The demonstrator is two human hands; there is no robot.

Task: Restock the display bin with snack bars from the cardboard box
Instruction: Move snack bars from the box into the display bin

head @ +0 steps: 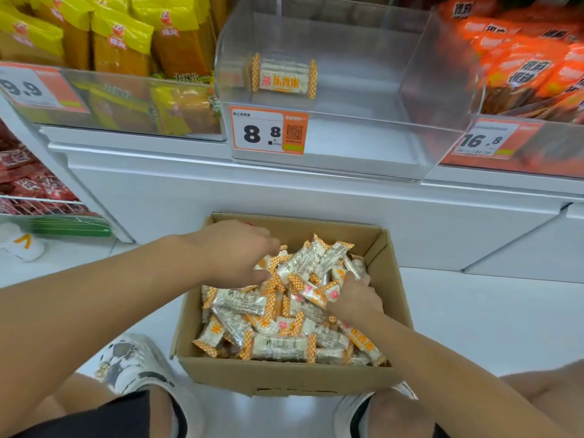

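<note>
Snack bars [278, 346] in orange-checked wrappers fill the cardboard box [284, 376] on the floor between the person's shoes. Both hands dig into the far half of the pile: the left hand [234, 254] curls loosely over bars, the right hand [354, 300] has its fingers buried, grip unclear. Farther off, the clear display bin [331, 159] holds a single bar. Scooping too large a heap could spill slippery bars onto the floor.
</note>
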